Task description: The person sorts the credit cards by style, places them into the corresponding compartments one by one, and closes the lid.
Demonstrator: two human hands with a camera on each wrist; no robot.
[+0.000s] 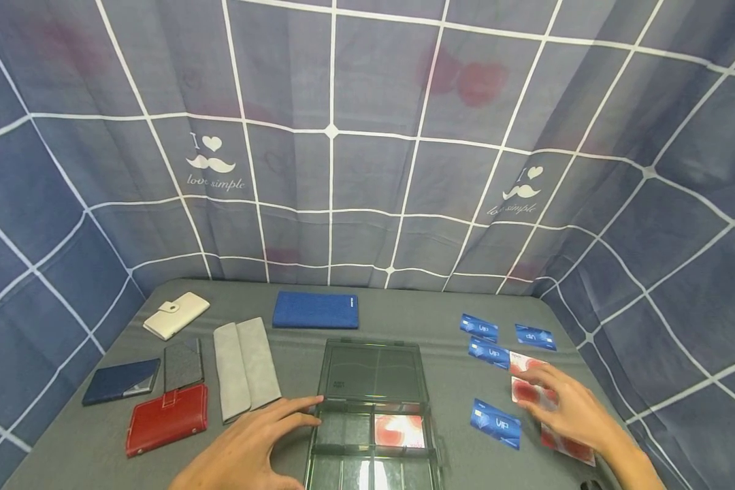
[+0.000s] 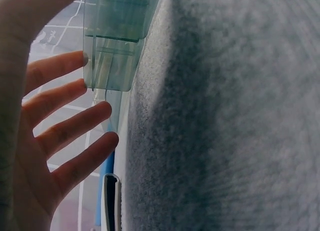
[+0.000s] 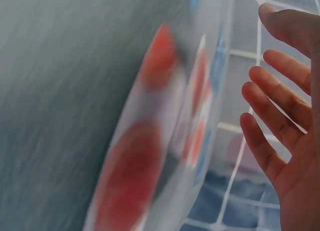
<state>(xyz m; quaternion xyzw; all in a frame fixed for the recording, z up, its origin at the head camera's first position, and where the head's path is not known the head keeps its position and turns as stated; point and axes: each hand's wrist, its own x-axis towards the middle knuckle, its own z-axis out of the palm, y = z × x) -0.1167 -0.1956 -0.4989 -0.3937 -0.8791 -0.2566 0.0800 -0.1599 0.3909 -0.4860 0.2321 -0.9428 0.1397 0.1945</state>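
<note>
A clear green compartment box (image 1: 341, 447) stands at the front middle, its lid (image 1: 373, 374) folded back. One red-and-white card (image 1: 399, 431) lies in its upper right compartment. Beside the box's left edge, my left hand (image 1: 251, 446) has its fingers spread, fingertips right at the wall; the left wrist view shows those fingers (image 2: 80, 126) nearly straight. At the right, my right hand (image 1: 566, 407) hovers over several red-and-white cards (image 1: 566, 446), partly hiding them. Its fingers (image 3: 272, 103) look spread and hold nothing in the right wrist view.
Blue VIP cards (image 1: 496, 423) lie around the red ones. Left of the box are a grey folding case (image 1: 248, 367), a red wallet (image 1: 167, 420), a navy holder (image 1: 121, 381), a dark grey holder (image 1: 184, 363) and a cream wallet (image 1: 176, 315). A blue wallet (image 1: 315, 310) lies behind.
</note>
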